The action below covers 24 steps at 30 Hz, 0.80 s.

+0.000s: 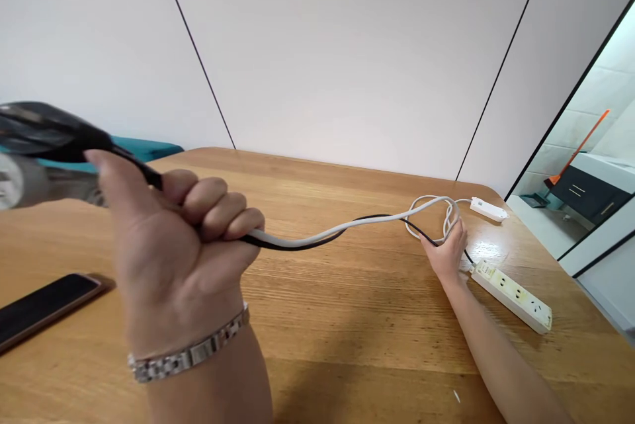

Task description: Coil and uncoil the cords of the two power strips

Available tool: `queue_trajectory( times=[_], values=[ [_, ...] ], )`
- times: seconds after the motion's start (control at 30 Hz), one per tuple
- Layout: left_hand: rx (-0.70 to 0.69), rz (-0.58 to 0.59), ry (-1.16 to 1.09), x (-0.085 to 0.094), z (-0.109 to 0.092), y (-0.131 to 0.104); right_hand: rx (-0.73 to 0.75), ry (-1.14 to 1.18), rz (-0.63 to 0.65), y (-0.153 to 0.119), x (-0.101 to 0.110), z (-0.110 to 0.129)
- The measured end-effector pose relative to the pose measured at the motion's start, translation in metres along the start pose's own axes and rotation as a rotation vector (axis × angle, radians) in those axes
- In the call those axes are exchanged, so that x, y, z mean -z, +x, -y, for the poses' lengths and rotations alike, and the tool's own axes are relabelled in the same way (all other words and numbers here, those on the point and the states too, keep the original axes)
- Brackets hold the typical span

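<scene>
My left hand (183, 245), wearing a metal watch band, is raised close to the camera and closed around two cords. A black plug (49, 133) and a white plug (12, 180) stick out past its thumb, both partly cut off by the left edge. From the fist, a white cord (377, 219) and a black cord (278, 247) run side by side to my right hand (449, 252). That hand is closed on the cords above the table, near a loose white loop. Beside it lie a yellowed power strip (516, 295) and a smaller white power strip (489, 210).
A phone (40, 308) lies at the left of the wooden table (322, 325). Behind the table stands a white panelled wall (337, 60). A teal seat (149, 146) shows at the far left. Through an opening at right are an orange broom (580, 149) and a dark cabinet (590, 192).
</scene>
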<state>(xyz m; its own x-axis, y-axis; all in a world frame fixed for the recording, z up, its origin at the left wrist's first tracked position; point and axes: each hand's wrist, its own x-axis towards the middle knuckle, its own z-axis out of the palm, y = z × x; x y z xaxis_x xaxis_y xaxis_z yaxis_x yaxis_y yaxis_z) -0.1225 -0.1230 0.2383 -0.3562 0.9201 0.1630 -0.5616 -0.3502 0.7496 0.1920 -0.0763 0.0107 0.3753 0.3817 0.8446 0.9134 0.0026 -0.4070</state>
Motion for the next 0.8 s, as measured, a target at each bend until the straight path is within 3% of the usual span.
queue_trajectory(
  times=[0.1,0.27,0.37,0.43,0.57,0.7,0.8],
  values=[
    [0.029,-0.048,-0.036,-0.008,0.001,-0.006,-0.036,0.077,-0.02,0.008,0.005,0.006],
    [-0.009,-0.113,-0.128,-0.006,-0.003,-0.006,-0.296,0.295,0.262,0.019,0.012,-0.012],
    [-0.011,-0.171,-0.199,0.004,-0.003,0.01,-0.325,0.32,0.375,0.03,0.019,-0.021],
    [0.065,-0.168,-0.254,0.014,0.004,0.029,-0.293,0.332,0.476,0.04,0.027,-0.021],
    [0.352,-0.09,-0.335,0.033,0.045,0.068,-0.231,0.451,0.729,0.06,0.046,-0.007],
    [0.691,-0.072,-0.254,0.056,0.102,0.098,-0.287,0.601,0.734,0.07,0.061,0.006],
    [0.793,-0.133,-0.072,0.076,0.136,0.113,-0.303,0.588,0.771,0.072,0.069,0.012]
  ],
)
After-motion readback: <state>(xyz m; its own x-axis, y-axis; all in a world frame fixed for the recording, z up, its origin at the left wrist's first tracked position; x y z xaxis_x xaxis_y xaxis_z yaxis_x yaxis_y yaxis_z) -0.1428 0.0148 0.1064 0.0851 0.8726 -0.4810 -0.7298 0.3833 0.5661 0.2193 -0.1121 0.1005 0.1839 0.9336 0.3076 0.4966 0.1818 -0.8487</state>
